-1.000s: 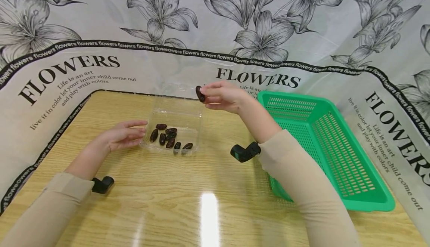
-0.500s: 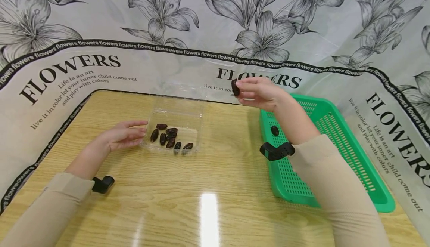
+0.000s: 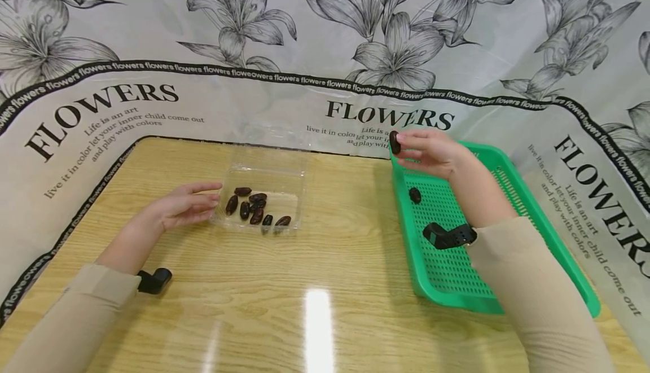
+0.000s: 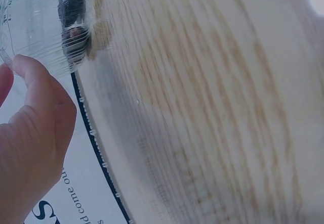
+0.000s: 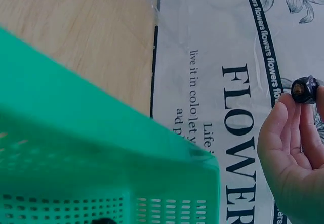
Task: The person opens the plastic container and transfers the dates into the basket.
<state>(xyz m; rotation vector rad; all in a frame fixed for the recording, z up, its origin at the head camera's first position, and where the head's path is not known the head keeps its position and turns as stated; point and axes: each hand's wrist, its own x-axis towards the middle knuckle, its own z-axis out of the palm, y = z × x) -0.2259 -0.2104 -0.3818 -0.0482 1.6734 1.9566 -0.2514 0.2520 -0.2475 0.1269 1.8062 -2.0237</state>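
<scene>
Fingers of the right hand (image 3: 429,150) pinch a dark date (image 3: 394,143) near the far corner of the green basket (image 3: 459,301), whose rim runs from beside them toward the person. Another date (image 3: 415,195) lies inside, nearer the person. Left hand (image 3: 185,206) fingers, loosely extended, touch the clear box (image 3: 301,206) of dates (image 3: 257,216); bare table (image 3: 350,232) separates box and basket.

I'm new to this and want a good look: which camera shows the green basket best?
The head view: most of the green basket shows, though the right arm covers some. The right wrist view has only a cut-off portion; the left wrist view, none.
</scene>
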